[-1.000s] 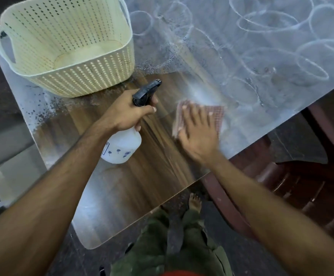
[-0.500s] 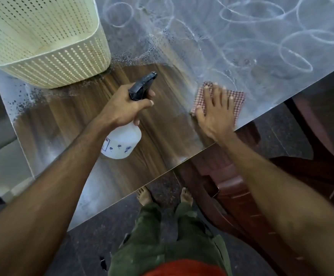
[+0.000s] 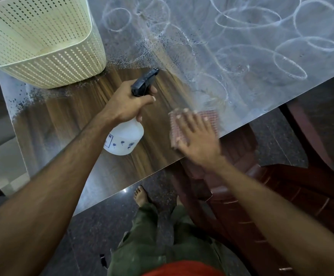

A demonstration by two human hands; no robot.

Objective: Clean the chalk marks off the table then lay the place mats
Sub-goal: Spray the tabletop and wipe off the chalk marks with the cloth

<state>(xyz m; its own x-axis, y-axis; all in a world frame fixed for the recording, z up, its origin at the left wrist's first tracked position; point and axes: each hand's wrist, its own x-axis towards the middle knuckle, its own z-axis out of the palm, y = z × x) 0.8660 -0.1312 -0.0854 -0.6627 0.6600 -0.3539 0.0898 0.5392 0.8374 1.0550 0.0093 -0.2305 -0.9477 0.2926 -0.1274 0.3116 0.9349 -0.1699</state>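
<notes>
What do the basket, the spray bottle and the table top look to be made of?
Basket: cream moulded plastic, matte, with rows of punched slots. Spray bottle: translucent white plastic body, glossy black plastic trigger head. Table: wood-grain surface, probably laminate or varnished wood, glossy where wiped; the look leaves it open.

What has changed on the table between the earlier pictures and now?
The right hand, pressing flat on the checked cloth, slid it out to the chalk loops, then back toward the table edge near the person. The left hand keeps gripping the spray bottle; the basket stayed put.
</notes>
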